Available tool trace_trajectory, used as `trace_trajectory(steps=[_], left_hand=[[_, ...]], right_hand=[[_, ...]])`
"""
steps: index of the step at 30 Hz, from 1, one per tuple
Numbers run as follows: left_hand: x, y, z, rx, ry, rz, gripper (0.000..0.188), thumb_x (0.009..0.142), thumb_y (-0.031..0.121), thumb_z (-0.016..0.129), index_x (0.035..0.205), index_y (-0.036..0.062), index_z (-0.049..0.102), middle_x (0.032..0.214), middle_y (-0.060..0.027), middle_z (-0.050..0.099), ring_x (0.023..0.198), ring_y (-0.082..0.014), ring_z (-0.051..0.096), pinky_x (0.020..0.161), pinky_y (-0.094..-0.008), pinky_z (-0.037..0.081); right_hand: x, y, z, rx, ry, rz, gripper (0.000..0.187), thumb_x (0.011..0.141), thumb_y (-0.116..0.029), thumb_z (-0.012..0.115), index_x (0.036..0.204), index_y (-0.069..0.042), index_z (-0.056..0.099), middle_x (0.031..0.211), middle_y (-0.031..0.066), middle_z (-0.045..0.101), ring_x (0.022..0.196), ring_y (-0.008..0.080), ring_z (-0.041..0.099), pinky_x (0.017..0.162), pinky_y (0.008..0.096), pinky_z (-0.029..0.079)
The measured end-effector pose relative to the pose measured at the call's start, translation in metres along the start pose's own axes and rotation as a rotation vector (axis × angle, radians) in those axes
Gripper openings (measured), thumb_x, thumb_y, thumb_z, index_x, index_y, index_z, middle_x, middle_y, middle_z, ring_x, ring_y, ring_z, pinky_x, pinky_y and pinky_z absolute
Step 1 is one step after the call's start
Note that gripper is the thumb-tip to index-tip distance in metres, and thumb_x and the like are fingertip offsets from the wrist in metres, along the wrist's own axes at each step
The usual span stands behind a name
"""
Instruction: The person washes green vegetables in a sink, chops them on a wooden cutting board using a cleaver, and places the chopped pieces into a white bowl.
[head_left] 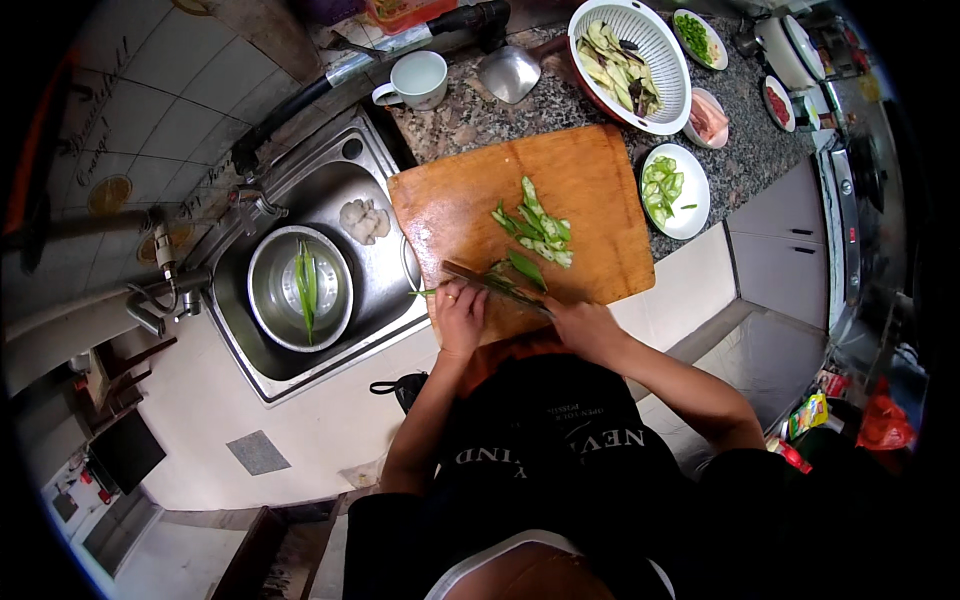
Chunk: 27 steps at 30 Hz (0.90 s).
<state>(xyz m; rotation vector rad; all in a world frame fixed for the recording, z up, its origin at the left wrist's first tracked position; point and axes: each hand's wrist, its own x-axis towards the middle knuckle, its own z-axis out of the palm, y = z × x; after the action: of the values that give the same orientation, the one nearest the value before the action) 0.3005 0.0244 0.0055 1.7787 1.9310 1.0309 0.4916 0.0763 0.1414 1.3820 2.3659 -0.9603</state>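
My right hand [588, 330] grips the handle end of a kitchen knife [500, 284], whose blade runs left across the near part of a wooden cutting board [450, 210]. Beside the blade, my left hand [461, 316] is closed, fingers bent, on a long green pod [424, 292], okra or a slim pepper; its tip sticks out to the left. Slantwise-cut green slices [540, 228] lie in a loose heap mid-board, beyond the knife. One larger green piece [526, 268] rests next to the blade. The knife partly hides what lies under my left fingertips.
Left of the board, a steel sink [375, 270] holds a metal basin [262, 300] with whole green pods and a pale crumpled cloth-like lump [364, 222]. A mug [418, 78], a spatula [510, 74], a white colander [680, 85] and a plate of green slices [690, 215] stand around the board.
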Motion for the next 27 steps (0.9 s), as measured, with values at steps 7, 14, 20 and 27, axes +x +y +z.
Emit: trace_trajectory(steps=[7,14,20,27], left_hand=[[0.008,0.005,-0.001,-0.084,0.072,0.008,0.015,0.068,0.008,0.069,0.079,0.0045,0.061,0.084,-0.0096,0.056,0.082,-0.0284,0.050,0.075,-0.0369,0.038],[0.000,-0.003,0.001,-0.038,0.020,0.011,0.012,0.071,0.006,0.066,0.081,0.0036,0.060,0.083,-0.0106,0.056,0.081,-0.0289,0.051,0.075,-0.0369,0.038],[0.005,0.004,-0.003,-0.094,0.038,0.011,0.011,0.072,0.006,0.065,0.081,0.0034,0.060,0.084,-0.0116,0.056,0.082,-0.0304,0.051,0.077,-0.0370,0.039],[0.000,-0.002,-0.003,-0.063,0.014,-0.008,0.015,0.073,0.002,0.062,0.088,0.0014,0.060,0.091,-0.0150,0.055,0.086,-0.0333,0.050,0.079,-0.0395,0.039]], right_hand=[[0.015,-0.001,0.003,0.011,-0.055,0.024,0.068,0.071,-0.047,0.068,0.121,-0.008,0.043,0.077,0.0215,0.063,0.074,0.0412,0.061,0.061,0.0485,0.050],[0.002,-0.014,-0.003,0.086,0.011,-0.007,0.026,0.084,-0.015,0.046,0.108,-0.006,0.048,0.071,0.0215,0.060,0.069,0.0409,0.060,0.058,0.0484,0.048],[0.036,-0.003,0.029,0.047,-0.006,0.058,0.055,0.076,-0.044,0.063,0.113,-0.007,0.046,0.081,0.0231,0.063,0.075,0.0415,0.061,0.066,0.0494,0.049],[-0.010,-0.010,0.001,0.009,-0.013,0.042,0.023,0.086,-0.017,0.043,0.105,-0.008,0.049,0.068,0.0197,0.061,0.064,0.0386,0.061,0.054,0.0499,0.048]])
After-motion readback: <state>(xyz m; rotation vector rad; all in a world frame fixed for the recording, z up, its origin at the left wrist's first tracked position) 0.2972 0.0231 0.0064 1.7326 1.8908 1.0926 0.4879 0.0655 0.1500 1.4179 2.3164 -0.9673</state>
